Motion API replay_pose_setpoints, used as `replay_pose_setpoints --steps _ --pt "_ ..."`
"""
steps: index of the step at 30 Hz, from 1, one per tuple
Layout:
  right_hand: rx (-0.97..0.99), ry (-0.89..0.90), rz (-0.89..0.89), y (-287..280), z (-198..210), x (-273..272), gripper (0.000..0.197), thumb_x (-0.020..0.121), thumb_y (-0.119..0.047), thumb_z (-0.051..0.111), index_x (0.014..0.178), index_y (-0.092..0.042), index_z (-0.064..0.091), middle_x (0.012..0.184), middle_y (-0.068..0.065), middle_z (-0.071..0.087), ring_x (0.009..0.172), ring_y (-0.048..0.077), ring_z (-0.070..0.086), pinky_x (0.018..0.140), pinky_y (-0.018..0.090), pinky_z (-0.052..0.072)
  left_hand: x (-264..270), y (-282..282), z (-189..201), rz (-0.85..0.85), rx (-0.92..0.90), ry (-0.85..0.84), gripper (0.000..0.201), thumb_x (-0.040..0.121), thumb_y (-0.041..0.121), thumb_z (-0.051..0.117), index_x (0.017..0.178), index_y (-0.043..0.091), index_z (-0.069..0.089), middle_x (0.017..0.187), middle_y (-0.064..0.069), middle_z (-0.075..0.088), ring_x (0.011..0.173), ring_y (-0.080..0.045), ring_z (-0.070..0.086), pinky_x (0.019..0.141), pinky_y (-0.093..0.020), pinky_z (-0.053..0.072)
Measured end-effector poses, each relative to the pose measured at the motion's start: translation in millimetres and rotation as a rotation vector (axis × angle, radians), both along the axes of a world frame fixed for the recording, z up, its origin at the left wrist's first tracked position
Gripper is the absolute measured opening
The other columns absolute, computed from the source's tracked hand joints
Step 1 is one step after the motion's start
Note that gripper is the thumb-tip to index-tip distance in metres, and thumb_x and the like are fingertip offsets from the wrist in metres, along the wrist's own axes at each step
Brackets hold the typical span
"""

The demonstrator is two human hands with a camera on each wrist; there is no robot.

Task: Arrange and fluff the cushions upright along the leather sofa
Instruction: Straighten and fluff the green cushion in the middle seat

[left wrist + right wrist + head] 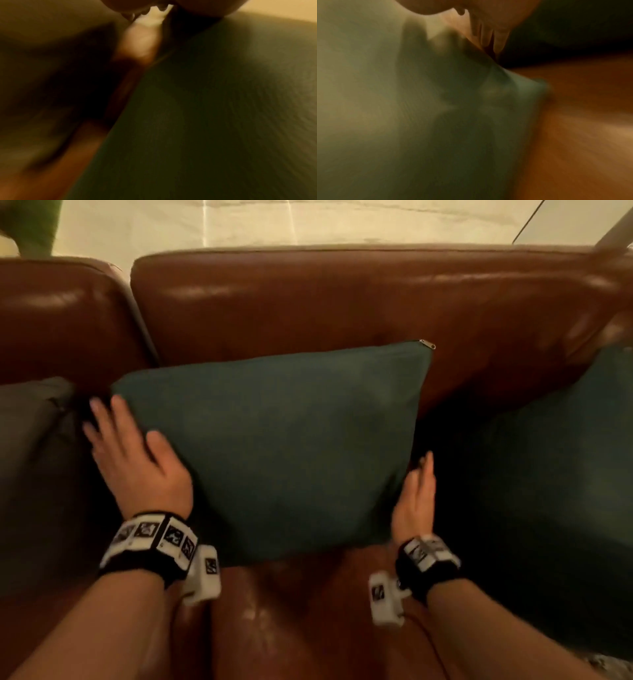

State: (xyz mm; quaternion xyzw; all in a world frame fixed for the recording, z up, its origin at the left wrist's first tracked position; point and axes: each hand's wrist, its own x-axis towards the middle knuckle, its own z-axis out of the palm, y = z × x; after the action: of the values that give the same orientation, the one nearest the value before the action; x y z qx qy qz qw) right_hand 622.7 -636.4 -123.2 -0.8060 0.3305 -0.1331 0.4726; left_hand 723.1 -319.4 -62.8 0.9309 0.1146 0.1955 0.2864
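Observation:
A dark green cushion point(274, 446) leans upright against the backrest of the brown leather sofa point(342, 302), its zipper pull at the top right corner. My left hand point(133, 446) lies flat with spread, straight fingers against the cushion's left edge. My right hand point(416, 494) presses edge-on, fingers straight, against its right side. In the left wrist view the green cushion point(214, 121) fills the right half, blurred. The right wrist view shows the cushion point(402, 108) on the left with my fingers point(498, 33) along its edge.
A second green cushion point(565, 474) leans at the right end of the sofa. A grey cushion point(30, 446) sits at the left. The brown seat point(291, 611) lies bare in front. A pale wall point(308, 220) stands behind the backrest.

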Motion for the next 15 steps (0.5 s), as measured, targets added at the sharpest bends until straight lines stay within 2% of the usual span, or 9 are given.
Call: replay_pose_setpoints --steps 2,4,6,7,8,10,12,14,15 --pt "0.067 -0.085 -0.009 -10 46 52 0.068 0.096 -0.052 0.018 0.151 -0.014 0.031 0.152 0.007 0.039 0.139 0.018 0.037 0.112 0.015 0.024 -13 1 -8 0.225 -0.372 0.178 0.053 0.103 0.039 0.024 0.154 0.022 0.023 0.153 -0.014 0.038 0.14 -0.035 0.036 0.113 -0.039 0.028" --pt "0.177 -0.051 -0.009 -10 83 91 0.065 0.101 -0.053 0.016 0.146 -0.013 0.041 0.14 0.004 0.05 0.13 0.017 0.046 0.102 0.01 0.034 -13 -7 -4 0.301 -0.639 0.259 0.053 0.104 0.043 0.023 0.148 0.017 0.039 0.147 -0.011 0.048 0.137 -0.028 0.042 0.113 -0.033 0.031" --pt "0.194 -0.007 -0.05 -8 99 112 0.063 0.102 -0.054 0.022 0.132 -0.009 0.056 0.131 0.012 0.058 0.122 0.026 0.053 0.098 0.026 0.039 3 -16 15 0.338 -0.869 0.231 0.062 0.101 0.053 0.026 0.139 0.011 0.051 0.142 -0.006 0.054 0.134 -0.02 0.046 0.114 -0.029 0.032" --pt "0.188 0.007 -0.068 -6 101 115 0.063 0.101 -0.057 0.025 0.116 -0.009 0.063 0.118 0.011 0.063 0.112 0.027 0.057 0.091 0.032 0.042 14 -17 26 0.366 -0.948 0.237 0.067 0.099 0.059 0.028 0.135 0.009 0.055 0.138 -0.003 0.057 0.13 -0.018 0.049 0.111 -0.028 0.034" --pt "0.166 0.013 -0.076 -6 102 116 0.059 0.1 -0.059 0.028 0.1 -0.011 0.063 0.104 0.007 0.064 0.099 0.024 0.059 0.083 0.032 0.041 25 -17 35 0.392 -0.967 0.252 0.07 0.096 0.062 0.031 0.13 0.008 0.059 0.133 -0.003 0.06 0.125 -0.019 0.052 0.106 -0.027 0.037" --pt "0.134 0.039 -0.092 -8 102 119 0.054 0.097 -0.061 0.033 0.084 -0.015 0.058 0.083 0.001 0.059 0.079 0.019 0.054 0.074 0.029 0.037 46 -13 50 0.41 -0.901 0.277 0.068 0.093 0.062 0.04 0.121 0.005 0.064 0.126 -0.009 0.064 0.118 -0.025 0.056 0.092 -0.026 0.038" --pt "0.175 0.058 -0.124 -10 113 128 0.056 0.095 -0.062 0.038 0.066 -0.015 0.051 0.067 0.0 0.051 0.063 0.018 0.047 0.065 0.031 0.035 60 -8 60 0.403 -0.823 0.312 0.067 0.092 0.06 0.047 0.117 0.001 0.064 0.124 -0.014 0.064 0.116 -0.031 0.057 0.086 -0.028 0.038" --pt "0.128 0.087 -0.169 -18 127 139 0.054 0.099 -0.054 0.038 0.065 -0.014 0.052 0.071 0.009 0.054 0.068 0.026 0.054 0.066 0.036 0.035 67 -4 64 0.4 -0.74 0.375 0.067 0.094 0.054 0.048 0.121 -0.006 0.059 0.128 -0.02 0.06 0.12 -0.034 0.055 0.091 -0.033 0.039" --pt "0.097 0.125 -0.213 -29 127 143 0.049 0.102 -0.047 0.037 0.082 -0.01 0.062 0.089 0.017 0.062 0.088 0.033 0.061 0.074 0.039 0.039 68 -1 66 0.418 -0.729 0.39 0.064 0.097 0.049 0.046 0.125 -0.008 0.055 0.132 -0.023 0.057 0.123 -0.036 0.052 0.094 -0.034 0.039"
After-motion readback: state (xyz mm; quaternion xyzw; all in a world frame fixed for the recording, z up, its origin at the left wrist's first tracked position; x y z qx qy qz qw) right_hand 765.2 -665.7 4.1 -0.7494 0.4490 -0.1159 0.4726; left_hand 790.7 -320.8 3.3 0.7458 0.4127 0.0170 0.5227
